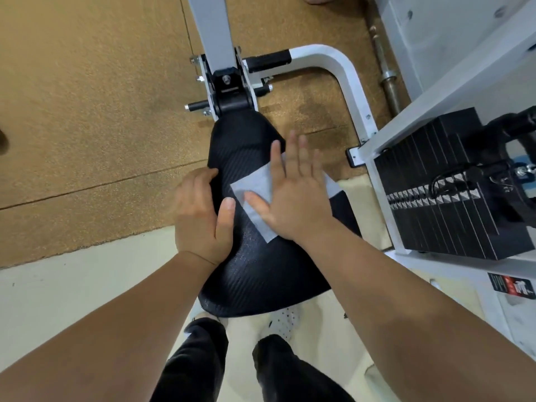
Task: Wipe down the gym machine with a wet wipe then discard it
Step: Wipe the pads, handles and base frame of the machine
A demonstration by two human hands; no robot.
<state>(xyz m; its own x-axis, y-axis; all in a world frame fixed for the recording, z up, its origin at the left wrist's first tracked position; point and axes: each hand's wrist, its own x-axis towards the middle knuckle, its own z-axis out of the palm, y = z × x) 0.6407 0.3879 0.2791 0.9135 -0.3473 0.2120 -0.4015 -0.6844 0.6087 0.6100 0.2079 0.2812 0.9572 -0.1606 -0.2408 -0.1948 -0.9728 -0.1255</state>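
Black seat [261, 271]: textured pad, narrow end at the pivot, wide end toward the person; held at its left edge by the left hand [200, 216].
Wipe [255, 187]: pale grey sheet spread flat across the seat's middle, one corner reaching past the seat's right edge; largely covered by the right hand [295, 198].
Right hand: palm down on the wipe, fingers straight and spread; grip apart, pressing, clasping nothing.
Left hand: grip clamped on the seat, fingers curled over the side, thumb lying on top just beside the wipe's near corner.
Beam [214, 30]: grey, running from the pivot to the top edge.
Frame [342, 71]: white tube curving right of the pivot.
Weights [449, 198]: black stacked plates at right, a row of silver marks across them; well apart from both hands.
Bar [385, 71]: metal, lying on the floor [87, 111] beside the frame.
Floor: brown, cork-like; a pale mat [58, 285] nearer the person.
Trousers [188, 367]: black, below the seat.
Shoe [285, 319]: white, perforated, partly under the seat's wide end.
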